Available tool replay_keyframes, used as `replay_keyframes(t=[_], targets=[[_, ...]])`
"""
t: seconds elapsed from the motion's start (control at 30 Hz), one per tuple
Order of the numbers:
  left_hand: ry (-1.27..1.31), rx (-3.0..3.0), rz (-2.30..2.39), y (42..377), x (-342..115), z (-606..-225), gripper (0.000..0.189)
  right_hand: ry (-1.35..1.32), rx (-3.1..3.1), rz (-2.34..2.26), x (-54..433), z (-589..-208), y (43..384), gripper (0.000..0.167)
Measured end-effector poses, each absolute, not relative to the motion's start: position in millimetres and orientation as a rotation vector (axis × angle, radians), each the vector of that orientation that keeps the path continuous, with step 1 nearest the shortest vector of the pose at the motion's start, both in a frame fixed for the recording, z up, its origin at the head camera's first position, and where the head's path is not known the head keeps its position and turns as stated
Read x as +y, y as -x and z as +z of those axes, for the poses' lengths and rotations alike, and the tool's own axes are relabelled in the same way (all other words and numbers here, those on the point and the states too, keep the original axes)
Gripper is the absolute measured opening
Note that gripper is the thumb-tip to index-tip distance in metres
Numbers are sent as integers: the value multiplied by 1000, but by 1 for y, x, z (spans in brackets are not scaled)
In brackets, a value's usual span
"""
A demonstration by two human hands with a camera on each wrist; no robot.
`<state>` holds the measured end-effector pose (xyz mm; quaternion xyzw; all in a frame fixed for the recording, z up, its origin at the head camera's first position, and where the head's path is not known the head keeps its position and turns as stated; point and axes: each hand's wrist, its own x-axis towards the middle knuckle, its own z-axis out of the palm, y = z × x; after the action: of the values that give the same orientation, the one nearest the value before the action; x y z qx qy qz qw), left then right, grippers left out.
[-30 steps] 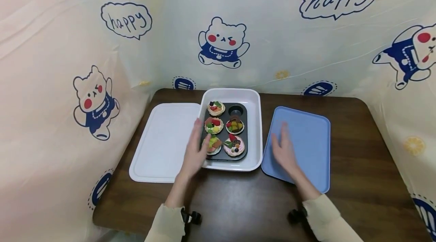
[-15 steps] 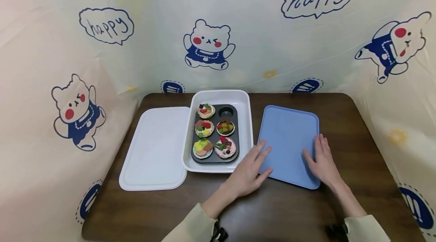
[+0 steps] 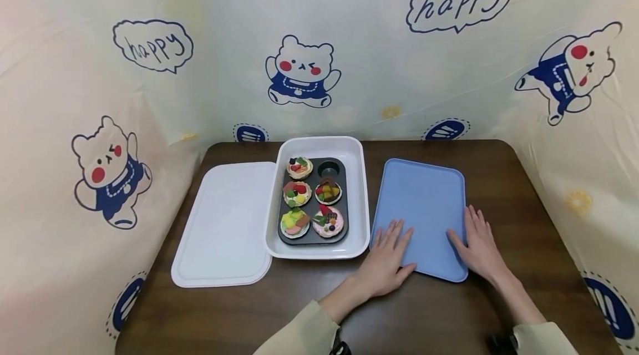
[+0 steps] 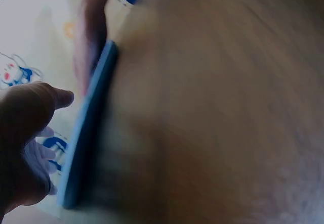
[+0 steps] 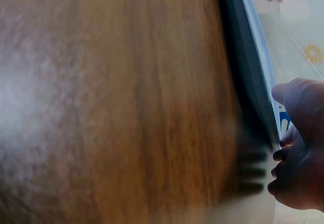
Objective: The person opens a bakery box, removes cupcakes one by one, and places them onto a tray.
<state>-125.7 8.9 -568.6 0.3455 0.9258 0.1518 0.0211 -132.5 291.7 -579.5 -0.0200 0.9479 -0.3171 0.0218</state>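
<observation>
Away from the cake pan (image 3: 312, 239) now, the left hand (image 3: 384, 266) joins the right hand (image 3: 481, 249) at the blue tray (image 3: 424, 199) between them; both lie straight-fingered, neither gripping it.

blue tray (image 3: 421, 205): smooth matt plastic | deep white tray (image 3: 356, 216): glossy plastic | tabletop (image 3: 259, 310): wood-grain, faint sheen

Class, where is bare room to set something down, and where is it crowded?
Free: the table between the left sleeve, white board and tray; the table right of the blue board, past the right hand; the white board's top; the far right cup of the pan. Crowded: the rest of it, with tarts, and the blue board's corner under the left hand.
</observation>
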Motion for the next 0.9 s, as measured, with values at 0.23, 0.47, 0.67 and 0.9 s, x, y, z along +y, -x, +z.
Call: replay_keyframes(t=[0.23,0.47,0.67,0.9], targets=[[-951,3009,355,130,14,-590,78,49,2935,-966,295,-587,130,88],[-854,3047,369,135,15,-593,81,78,2978,-914,298,-594,129,79],[-785,3069,408,139,19,-595,85,91,2992,-871,305,-588,134,76],[-700,2979,515,143,22,-596,86,104,2980,-824,319,-586,144,72]])
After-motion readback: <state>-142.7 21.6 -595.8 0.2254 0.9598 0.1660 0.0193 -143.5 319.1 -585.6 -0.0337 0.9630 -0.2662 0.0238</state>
